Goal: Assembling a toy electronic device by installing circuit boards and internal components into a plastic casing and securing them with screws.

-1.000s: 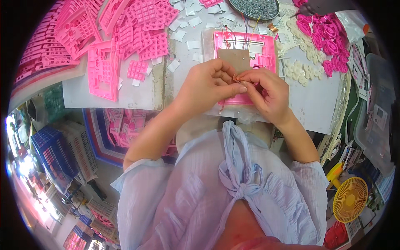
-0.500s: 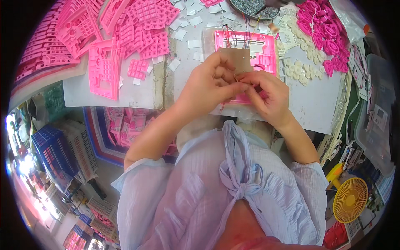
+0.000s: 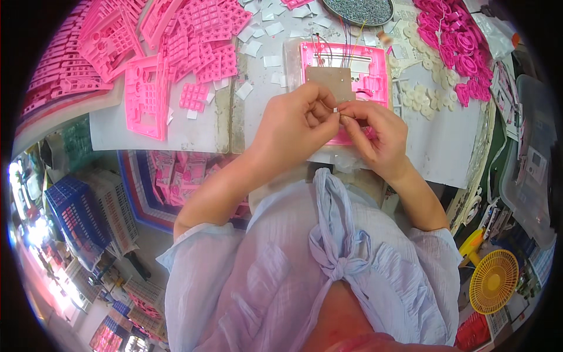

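Fingers pinching small white piece, pink tray behind

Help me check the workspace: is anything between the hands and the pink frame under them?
Nothing visible. The left hand and right hand meet just above the pink frame, pinching a tiny white piece. The grey plate lies on the frame beyond the fingertips, not in between.

Bright pink keypad frames and rings crowd a grey-white table, beside a yellow fan and blue crates.
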`<action>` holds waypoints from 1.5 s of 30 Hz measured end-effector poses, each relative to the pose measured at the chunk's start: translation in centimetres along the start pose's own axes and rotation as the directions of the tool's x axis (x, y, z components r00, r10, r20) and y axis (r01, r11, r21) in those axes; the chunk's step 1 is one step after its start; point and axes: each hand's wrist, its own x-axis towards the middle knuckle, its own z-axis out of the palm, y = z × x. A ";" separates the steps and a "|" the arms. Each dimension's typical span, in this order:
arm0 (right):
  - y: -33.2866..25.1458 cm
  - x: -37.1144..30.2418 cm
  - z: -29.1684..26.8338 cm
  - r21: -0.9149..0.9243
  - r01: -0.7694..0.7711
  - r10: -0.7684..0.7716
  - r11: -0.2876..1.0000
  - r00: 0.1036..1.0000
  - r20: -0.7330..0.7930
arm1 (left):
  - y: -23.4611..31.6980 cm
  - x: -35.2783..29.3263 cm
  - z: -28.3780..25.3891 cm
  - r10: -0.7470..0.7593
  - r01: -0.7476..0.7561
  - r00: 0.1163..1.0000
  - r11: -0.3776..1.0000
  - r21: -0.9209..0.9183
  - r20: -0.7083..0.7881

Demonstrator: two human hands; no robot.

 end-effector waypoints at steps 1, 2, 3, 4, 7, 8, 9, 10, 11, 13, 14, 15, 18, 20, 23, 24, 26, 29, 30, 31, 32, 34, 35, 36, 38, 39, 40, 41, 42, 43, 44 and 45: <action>0.1 -0.2 0.2 0.050 -0.042 0.042 0.998 0.999 -0.010 | 0.0 0.0 0.0 -0.013 0.013 1.000 1.000 0.013 -0.006; 0.2 -0.3 0.3 0.101 -0.083 0.085 0.991 0.996 -0.019 | 0.0 0.1 0.0 -0.054 0.054 0.999 0.999 -0.007 0.005; 0.1 -0.4 0.4 0.142 -0.127 0.132 0.982 0.991 -0.027 | 0.0 0.1 -0.2 -0.094 0.095 0.995 0.995 -0.026 0.018; 0.0 -0.5 0.4 0.182 -0.170 0.179 0.968 0.983 -0.033 | 0.0 0.1 -0.3 -0.134 0.135 0.990 0.990 -0.044 0.031; 0.1 -0.6 0.3 0.197 -0.155 0.170 0.968 0.984 -0.059 | 1.0 0.4 -1.1 -0.251 0.274 0.960 0.937 -0.218 0.127; 0.1 -0.5 0.3 0.188 -0.124 0.138 0.974 0.988 -0.063 | 0.7 0.5 -1.1 -0.237 0.263 0.963 0.929 -0.261 0.126; 0.0 -0.4 0.1 0.088 -0.033 0.037 0.996 0.998 -0.045 | 0.1 0.7 -1.1 -0.223 0.251 0.967 0.919 -0.303 0.125; -0.1 -0.2 -0.1 -0.010 0.063 -0.063 0.998 0.998 -0.017 | -0.2 0.9 -1.2 -0.209 0.239 0.970 0.908 -0.345 0.122; -0.2 -0.1 -0.3 -0.110 0.159 -0.158 0.981 0.987 0.017 | 0.0 1.2 -1.3 -0.240 0.281 0.958 0.892 -0.355 0.153; -0.2 -0.2 -0.3 -0.157 0.226 -0.221 0.961 0.974 0.046 | 0.6 1.8 -1.9 -0.300 0.362 0.929 0.855 -0.372 0.215; -0.2 -0.2 -0.3 -0.180 0.258 -0.251 0.949 0.966 0.062 | 0.3 2.1 -2.2 -0.263 0.333 0.933 0.889 -0.313 0.246; -0.1 -0.2 -0.3 -0.189 0.286 -0.278 0.939 0.958 0.070 | -0.2 2.4 -2.6 -0.228 0.300 0.933 0.919 -0.254 0.278; 0.5 0.0 -0.2 -0.247 0.343 -0.325 0.906 0.939 0.111 | 0.0 2.3 -2.7 0.009 -0.024 0.979 0.997 0.074 0.205; 0.3 0.3 -0.5 -0.335 0.349 -0.314 0.875 0.937 0.154 | 0.0 2.0 -2.4 0.200 -0.245 0.965 0.920 0.305 0.171; 0.4 0.4 0.0 -0.433 0.415 -0.350 0.800 0.909 0.224 | -1.0 1.4 -1.7 0.404 -0.437 0.897 0.760 0.480 0.178; 0.6 0.5 0.2 -0.436 0.419 -0.350 0.797 0.907 0.233 | -1.4 1.3 -1.5 0.455 -0.477 0.874 0.730 0.490 0.172; 0.8 0.5 0.4 -0.441 0.427 -0.349 0.789 0.903 0.250 | -2.0 1.1 -1.3 0.517 -0.519 0.841 0.691 0.503 0.157; 0.6 0.5 0.7 -0.450 0.429 -0.342 0.783 0.901 0.266 | -2.5 0.9 -1.2 0.539 -0.525 0.831 0.677 0.516 0.137; 0.6 0.6 0.8 -0.447 0.438 -0.349 0.780 0.898 0.270 | -2.6 0.7 -1.3 0.537 -0.521 0.833 0.677 0.521 0.134; 0.6 0.6 0.8 -0.444 0.446 -0.356 0.778 0.894 0.274 | -2.7 0.6 -1.3 0.536 -0.517 0.834 0.676 0.525 0.131; 0.6 0.6 0.8 -0.441 0.453 -0.362 0.775 0.890 0.277 | -2.9 0.6 -1.3 0.540 -0.519 0.832 0.672 0.528 0.131; 0.3 0.7 0.7 -0.453 0.440 -0.325 0.776 0.893 0.310 | -3.3 0.6 -1.2 0.547 -0.523 0.827 0.664 0.534 0.130; 0.0 0.8 0.7 -0.457 0.434 -0.308 0.776 0.894 0.327 | -3.3 0.6 -1.2 0.552 -0.522 0.825 0.663 0.537 0.120; -0.5 0.8 0.5 -0.469 0.400 -0.248 0.787 0.902 0.354 | -3.4 0.6 -1.1 0.557 -0.520 0.823 0.662 0.540 0.110; -1.6 0.6 0.0 -0.496 0.333 -0.127 0.802 0.906 0.403 | -3.2 0.6 -1.1 0.448 -0.421 0.891 0.761 0.493 0.071; -1.8 0.4 -0.1 -0.487 0.309 -0.091 0.817 0.903 0.420 | -2.6 0.7 -1.2 0.323 -0.311 0.945 0.844 0.436 0.049; -1.8 0.0 -0.2 -0.478 0.285 -0.057 0.831 0.898 0.437 | -2.3 0.8 -1.3 0.192 -0.190 0.981 0.907 0.375 0.035; -2.0 -0.3 -0.5 -0.473 0.261 -0.021 0.841 0.891 0.454 | -2.4 1.2 -1.6 0.316 -0.240 0.942 0.872 0.427 -0.116; -1.9 -0.5 -0.7 -0.461 0.258 -0.030 0.849 0.894 0.446 | -2.8 2.2 -2.4 0.437 -0.278 0.863 0.829 0.485 -0.252; -1.9 -0.7 -0.8 -0.447 0.256 -0.039 0.857 0.898 0.439 | -3.0 2.6 -3.0 0.548 -0.299 0.750 0.781 0.548 -0.371; -1.6 -0.7 -1.1 -0.439 0.249 -0.044 0.863 0.903 0.426 | -3.0 2.3 -3.6 0.659 -0.290 0.638 0.685 0.668 -0.398; -1.4 -0.8 -1.2 -0.420 0.253 -0.072 0.872 0.913 0.401 | -3.0 0.8 -3.4 0.606 -0.303 0.711 0.722 0.622 -0.358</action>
